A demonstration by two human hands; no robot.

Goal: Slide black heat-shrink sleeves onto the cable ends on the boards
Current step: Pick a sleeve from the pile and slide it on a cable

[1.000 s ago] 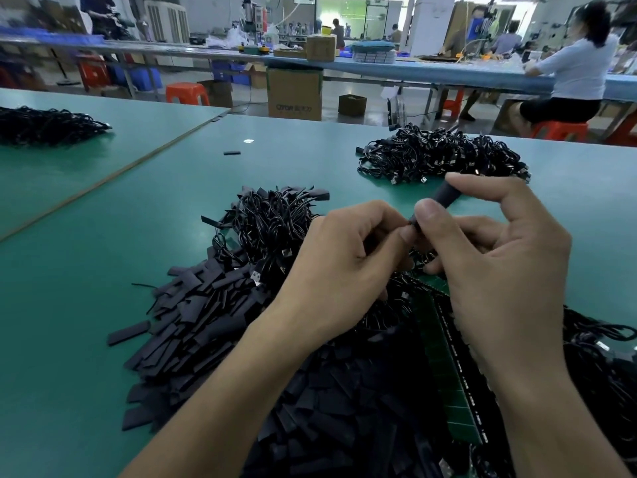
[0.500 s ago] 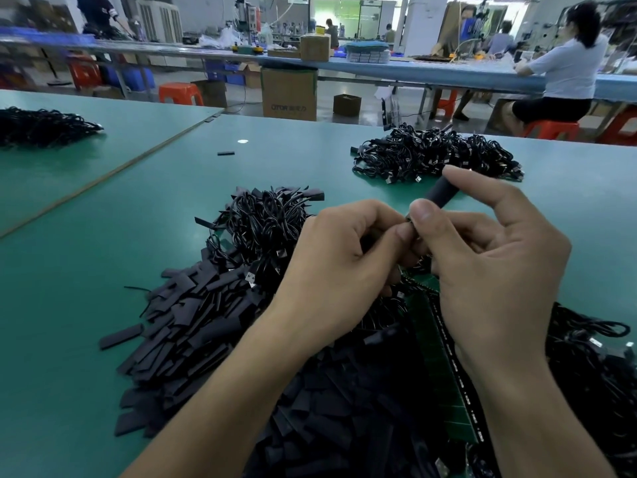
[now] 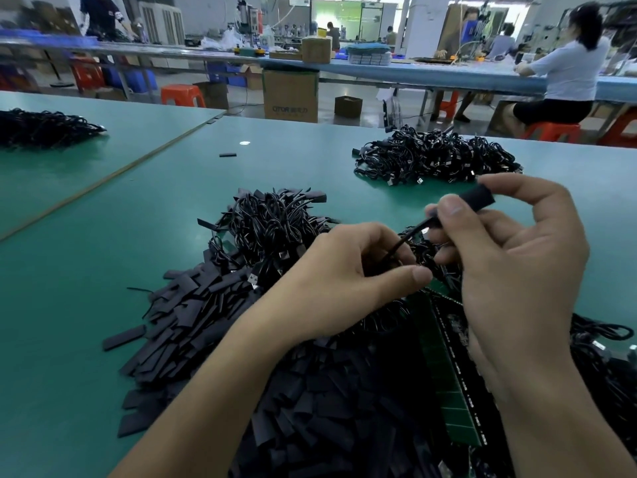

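Over the green table (image 3: 69, 270), two bare hands close together, just above the heaps. On the right and a bit higher, the right hand (image 3: 517, 270), pinching one black sleeve (image 3: 477, 200) between thumb and first finger, other fingers loosely bent. Sleeve sticking out up and to the right of the thumb. Lower down, the left hand (image 3: 344, 281), fingers curled round a thin black cable (image 3: 410, 236). Cable slanting up from the left fingers to the low end of the sleeve, right under the right thumb. Cable tip hidden by the thumb, so no telling whether inside the sleeve. Below the right hand, a long green board (image 3: 444, 374) lying among more black cables. Down left of the board, a big sleeve pile (image 3: 193, 305), all flat and black, touching a tangled cable heap (image 3: 272, 222) behind it. Farther back on the table, a second cable heap (image 3: 434, 155), well apart. Far left, a third dark heap (image 3: 41, 127) on the next table top. Past the table, a brown box (image 3: 290, 94) and a seated person (image 3: 572, 63).
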